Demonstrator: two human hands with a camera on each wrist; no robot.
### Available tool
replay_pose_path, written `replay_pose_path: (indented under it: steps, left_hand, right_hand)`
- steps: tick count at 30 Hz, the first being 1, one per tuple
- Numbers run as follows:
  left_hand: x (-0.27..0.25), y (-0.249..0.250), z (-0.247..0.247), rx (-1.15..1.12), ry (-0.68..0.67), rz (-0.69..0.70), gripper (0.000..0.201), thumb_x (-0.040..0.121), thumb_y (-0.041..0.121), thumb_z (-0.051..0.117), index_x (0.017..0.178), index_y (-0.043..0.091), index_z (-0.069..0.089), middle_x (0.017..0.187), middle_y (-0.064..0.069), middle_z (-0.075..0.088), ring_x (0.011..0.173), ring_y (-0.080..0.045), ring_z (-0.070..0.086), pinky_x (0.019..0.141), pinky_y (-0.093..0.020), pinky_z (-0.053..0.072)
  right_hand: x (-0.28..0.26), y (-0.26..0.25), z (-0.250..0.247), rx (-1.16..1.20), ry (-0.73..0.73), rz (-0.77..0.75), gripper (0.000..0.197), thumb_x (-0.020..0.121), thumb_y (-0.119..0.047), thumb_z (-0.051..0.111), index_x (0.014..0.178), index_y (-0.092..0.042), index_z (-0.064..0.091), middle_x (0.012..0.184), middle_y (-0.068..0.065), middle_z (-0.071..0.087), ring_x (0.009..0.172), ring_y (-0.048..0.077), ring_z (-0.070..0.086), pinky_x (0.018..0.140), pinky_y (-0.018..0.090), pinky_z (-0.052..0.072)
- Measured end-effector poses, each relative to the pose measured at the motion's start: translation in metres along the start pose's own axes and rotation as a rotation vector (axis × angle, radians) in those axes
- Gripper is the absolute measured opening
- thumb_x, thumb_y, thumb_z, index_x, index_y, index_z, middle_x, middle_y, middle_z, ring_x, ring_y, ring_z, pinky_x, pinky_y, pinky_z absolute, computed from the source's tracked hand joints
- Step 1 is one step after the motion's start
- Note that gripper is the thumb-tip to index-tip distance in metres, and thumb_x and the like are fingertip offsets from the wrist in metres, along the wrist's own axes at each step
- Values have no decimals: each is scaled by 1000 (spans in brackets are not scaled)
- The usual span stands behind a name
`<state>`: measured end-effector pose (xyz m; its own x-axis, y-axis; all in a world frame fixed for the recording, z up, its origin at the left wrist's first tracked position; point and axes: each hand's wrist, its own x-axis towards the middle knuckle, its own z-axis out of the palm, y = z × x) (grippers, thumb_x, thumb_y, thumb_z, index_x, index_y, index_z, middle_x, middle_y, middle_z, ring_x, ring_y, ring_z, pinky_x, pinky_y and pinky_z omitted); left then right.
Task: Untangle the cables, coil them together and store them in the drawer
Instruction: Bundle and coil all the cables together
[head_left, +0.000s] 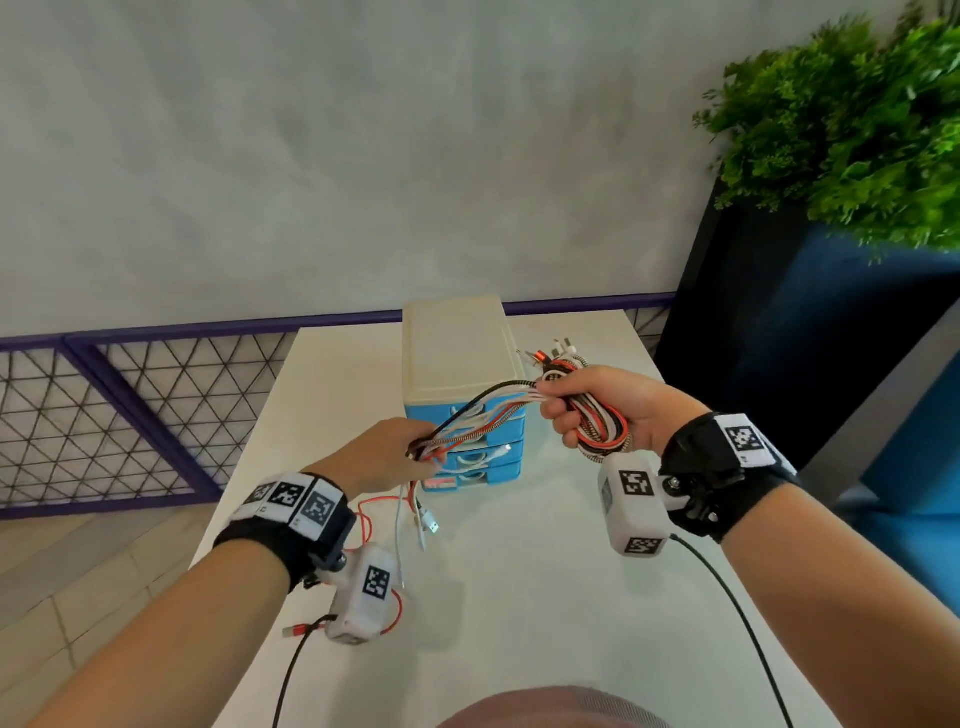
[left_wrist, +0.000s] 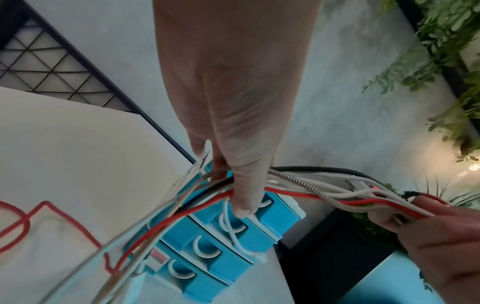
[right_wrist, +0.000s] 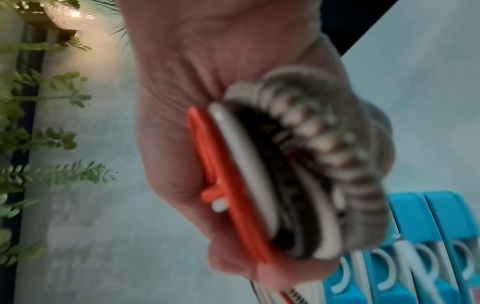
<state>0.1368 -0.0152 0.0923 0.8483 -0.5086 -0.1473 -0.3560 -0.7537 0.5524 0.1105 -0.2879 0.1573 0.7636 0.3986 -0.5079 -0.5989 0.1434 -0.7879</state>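
Red, white, black and braided cables (head_left: 597, 423): a few loops coiled in right hand (head_left: 608, 410), clamped. Left hand (head_left: 387, 457) grips the uncoiled run; tails lie on white tabletop (head_left: 519, 597). Coiling partly done. Blue plastic drawers (head_left: 478, 460) look closed; storing remains.

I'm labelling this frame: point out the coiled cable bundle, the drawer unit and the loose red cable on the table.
coiled cable bundle (head_left: 602, 428): head view, loops under the right hand's grip.
drawer unit (head_left: 457, 353): head view, cream top.
loose red cable (head_left: 366, 522): head view, loop lying on the table.
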Motion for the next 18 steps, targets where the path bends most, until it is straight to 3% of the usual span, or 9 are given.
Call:
replay_pose_path:
  steps: [3,5,8,10,12,14,16,18]
  left_hand:
    - [1,-9,3,22,27,-10,11,92,33,57,82,29,60,80,0,63,75,-17,57,67,-26,42]
    - [0,-17,6,-152,81,-44,15,91,30,59,87,17,67,79,-4,65,73,-20,59,70,-33,46]
    - [-7,-14,6,-526,206,-81,14,87,22,66,86,8,70,70,-4,67,66,-17,53,63,-27,41]
    - [-12,-7,6,-711,203,-81,12,88,18,63,87,6,66,59,0,63,56,-12,53,62,-22,44]
    - [-13,-5,8,-634,147,-92,12,92,20,59,93,9,63,48,6,57,45,-8,51,53,-19,47]
    - [-12,-9,12,-409,95,-88,10,93,27,58,96,19,63,52,8,59,45,-7,52,48,-20,45]
    - [-11,-15,14,-338,36,-90,3,90,28,61,92,27,62,65,7,62,53,-5,56,57,-24,49]
    - [-12,-19,15,-346,-58,-92,14,84,27,70,92,25,59,79,4,64,64,1,58,68,-23,48]
  right_hand:
    - [3,2,4,-14,13,0,6,97,-13,49,100,-7,49,61,1,55,43,7,51,43,20,49]
    - [4,3,1,-31,39,0,12,97,-13,50,106,-5,50,62,1,56,44,7,51,44,20,49]
    - [8,3,-5,-67,96,-16,14,97,-14,52,107,-4,53,63,1,56,46,7,52,46,21,50]
    - [10,4,-6,-76,118,-28,13,97,-15,53,105,-6,53,63,1,56,46,8,52,47,22,50]
    - [12,3,-5,-99,143,-47,11,96,-15,54,103,-6,53,63,1,56,46,8,53,47,23,51]
    - [12,2,-1,-146,150,-62,8,96,-14,54,100,-7,53,62,1,56,45,8,52,47,23,50]
    - [11,3,4,-213,126,-66,5,96,-13,53,97,-8,52,62,1,55,44,9,50,46,23,47]
    - [10,5,12,-307,84,-61,4,96,-12,54,93,-9,52,61,1,54,45,9,49,47,23,44]
